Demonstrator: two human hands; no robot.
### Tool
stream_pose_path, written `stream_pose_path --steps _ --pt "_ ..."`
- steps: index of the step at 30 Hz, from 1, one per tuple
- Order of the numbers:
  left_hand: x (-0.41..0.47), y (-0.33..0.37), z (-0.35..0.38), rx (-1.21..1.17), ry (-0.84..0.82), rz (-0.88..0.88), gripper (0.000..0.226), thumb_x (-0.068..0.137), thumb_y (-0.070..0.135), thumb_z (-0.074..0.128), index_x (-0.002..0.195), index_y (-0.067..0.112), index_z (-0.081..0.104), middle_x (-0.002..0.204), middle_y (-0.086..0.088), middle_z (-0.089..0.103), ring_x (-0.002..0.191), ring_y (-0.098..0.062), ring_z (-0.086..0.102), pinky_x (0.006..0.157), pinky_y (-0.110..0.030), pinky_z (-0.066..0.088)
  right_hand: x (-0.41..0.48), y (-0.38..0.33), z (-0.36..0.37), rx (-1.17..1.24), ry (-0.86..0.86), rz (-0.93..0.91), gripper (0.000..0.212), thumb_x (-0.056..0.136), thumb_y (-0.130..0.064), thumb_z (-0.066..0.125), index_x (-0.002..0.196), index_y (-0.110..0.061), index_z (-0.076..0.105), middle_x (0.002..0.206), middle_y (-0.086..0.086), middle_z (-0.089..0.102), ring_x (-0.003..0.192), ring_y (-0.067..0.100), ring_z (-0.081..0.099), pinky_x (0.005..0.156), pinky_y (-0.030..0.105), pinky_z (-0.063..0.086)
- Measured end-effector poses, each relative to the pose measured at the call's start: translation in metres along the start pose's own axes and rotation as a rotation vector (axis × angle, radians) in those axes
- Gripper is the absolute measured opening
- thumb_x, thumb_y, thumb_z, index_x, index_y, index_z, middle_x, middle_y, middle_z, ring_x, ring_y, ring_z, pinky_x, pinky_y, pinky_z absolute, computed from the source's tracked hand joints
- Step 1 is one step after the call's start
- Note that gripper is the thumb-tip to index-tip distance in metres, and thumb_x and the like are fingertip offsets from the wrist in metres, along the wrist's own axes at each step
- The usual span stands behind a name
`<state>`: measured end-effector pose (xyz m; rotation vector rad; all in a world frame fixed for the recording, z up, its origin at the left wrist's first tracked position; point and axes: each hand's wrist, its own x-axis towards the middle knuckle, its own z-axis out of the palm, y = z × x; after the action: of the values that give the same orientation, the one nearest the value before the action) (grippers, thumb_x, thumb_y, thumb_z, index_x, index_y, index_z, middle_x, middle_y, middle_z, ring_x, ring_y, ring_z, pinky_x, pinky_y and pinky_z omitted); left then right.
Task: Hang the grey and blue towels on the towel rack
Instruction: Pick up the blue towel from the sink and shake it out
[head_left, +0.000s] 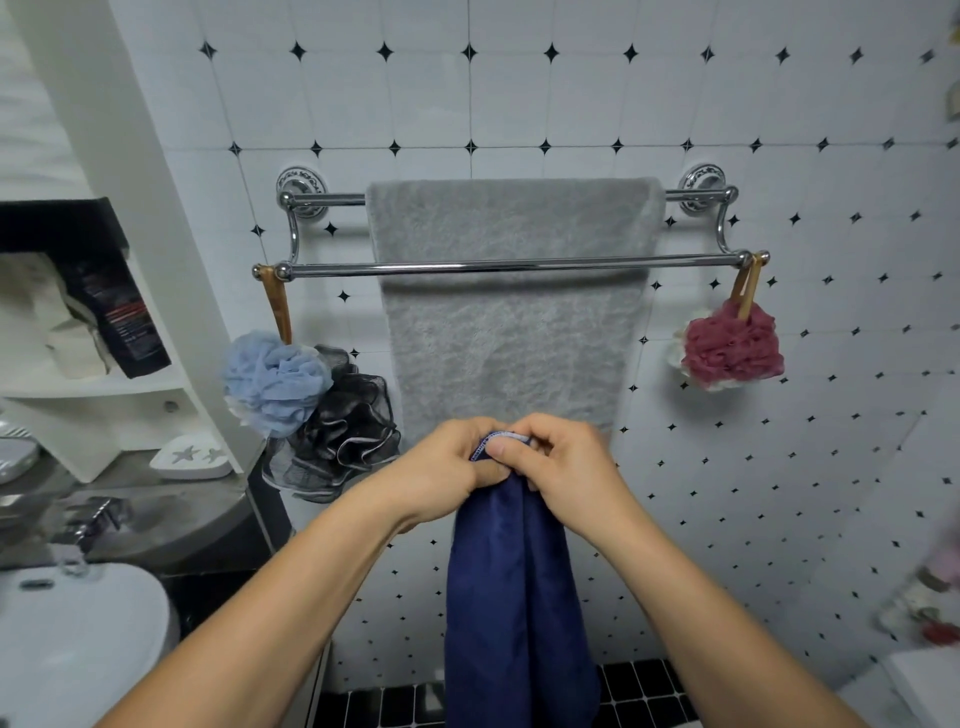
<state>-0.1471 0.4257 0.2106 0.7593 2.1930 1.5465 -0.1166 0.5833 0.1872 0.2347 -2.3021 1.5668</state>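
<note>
A home bathroom: tiled wall (571, 104), chrome towel rack (509, 267), hanging bath sponges (275, 379), white sink (78, 639).

Both hands are held together in front of the body, below the towel rack (511, 266). The left hand (451, 470) and the right hand (563, 460) touch each other and pinch the top edge of the blue towel (514, 597), which hangs straight down between the forearms (its stitched hem shows at the fingertips). Directly above the hands, the grey towel (511, 322) is draped over the rear bar of the rack. A blue sponge (275, 379) and a black sponge (345, 431) hang to the left of the left hand. A red sponge (732, 348) hangs up and to the right of the right hand.
</note>
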Motion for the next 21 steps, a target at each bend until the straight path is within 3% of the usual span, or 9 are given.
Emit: stream_pose_path --steps 4,7,10,12,15,17,19,21 --pt "-0.001 -0.004 -0.016 -0.002 -0.092 0.010 0.022 0.094 0.003 0.058 0.114 0.008 0.066 0.111 -0.015 0.072 0.106 -0.023 0.067 0.097 -0.033 0.051 0.001 0.014 -0.009 -0.173 -0.076 -0.038 0.019 0.071 -0.049 0.075 0.060 -0.040 0.063 0.069 -0.012 0.046 0.061 0.001 0.045 0.059 0.016 0.037" --pt "-0.001 -0.006 -0.030 -0.004 -0.093 0.030 0.031 0.092 -0.005 0.056 0.114 0.013 0.067 0.110 -0.006 0.075 0.107 -0.020 0.068 0.089 -0.025 0.053 0.002 0.040 -0.015 -0.410 -0.268 -0.020 0.030 0.062 -0.067 0.068 0.059 -0.040 0.057 0.083 -0.010 0.045 0.082 0.006 0.046 0.078 0.027 0.042" --pt "0.000 -0.005 -0.045 0.042 -0.017 0.072 0.043 0.090 -0.007 0.056 0.115 0.027 0.065 0.105 0.002 0.076 0.104 -0.016 0.069 0.084 -0.020 0.053 -0.003 0.076 -0.013 -0.728 -0.385 0.064 0.053 0.052 -0.076 0.064 0.075 -0.031 0.050 0.091 -0.010 0.042 0.091 0.015 0.038 0.083 0.031 0.036" --pt "0.000 -0.005 -0.057 0.044 0.065 0.116 0.045 0.090 -0.008 0.056 0.112 0.030 0.063 0.090 -0.001 0.075 0.089 -0.018 0.071 0.077 -0.024 0.055 -0.008 0.101 -0.014 -0.907 -0.447 0.126 0.065 0.051 -0.076 0.064 0.088 -0.024 0.051 0.093 -0.010 0.040 0.092 0.016 0.035 0.081 0.032 0.031" --pt "-0.005 -0.007 -0.077 0.084 0.216 0.199 0.043 0.090 -0.010 0.056 0.092 0.032 0.064 0.079 0.003 0.070 0.073 -0.014 0.064 0.069 -0.020 0.052 -0.013 0.132 -0.030 -1.099 -0.518 0.204 0.058 0.059 -0.075 0.061 0.084 -0.023 0.055 0.098 -0.006 0.041 0.099 0.018 0.036 0.085 0.035 0.031" --pt "-0.011 -0.011 -0.089 0.162 0.323 0.246 0.046 0.086 -0.013 0.057 0.079 0.031 0.064 0.077 0.013 0.069 0.073 -0.004 0.060 0.071 -0.012 0.046 -0.014 0.143 -0.048 -1.039 -0.463 0.264 0.045 0.071 -0.063 0.064 0.081 -0.019 0.062 0.095 -0.006 0.049 0.102 0.018 0.046 0.084 0.034 0.036" --pt "-0.016 -0.017 -0.100 0.174 0.410 0.244 0.043 0.085 -0.015 0.058 0.075 0.026 0.067 0.076 0.019 0.071 0.073 0.005 0.062 0.071 -0.007 0.044 -0.012 0.149 -0.068 -0.780 -0.363 0.332 0.029 0.081 -0.042 0.068 0.075 -0.013 0.069 0.088 -0.004 0.063 0.091 0.018 0.062 0.081 0.033 0.046" --pt "-0.022 -0.021 -0.105 0.138 0.437 0.224 0.038 0.085 -0.014 0.059 0.078 0.022 0.071 0.079 0.020 0.074 0.076 0.007 0.065 0.070 -0.005 0.046 -0.010 0.145 -0.080 -0.532 -0.229 0.332 0.020 0.081 -0.036 0.072 0.068 -0.020 0.071 0.088 -0.006 0.070 0.083 0.014 0.066 0.080 0.030 0.051"
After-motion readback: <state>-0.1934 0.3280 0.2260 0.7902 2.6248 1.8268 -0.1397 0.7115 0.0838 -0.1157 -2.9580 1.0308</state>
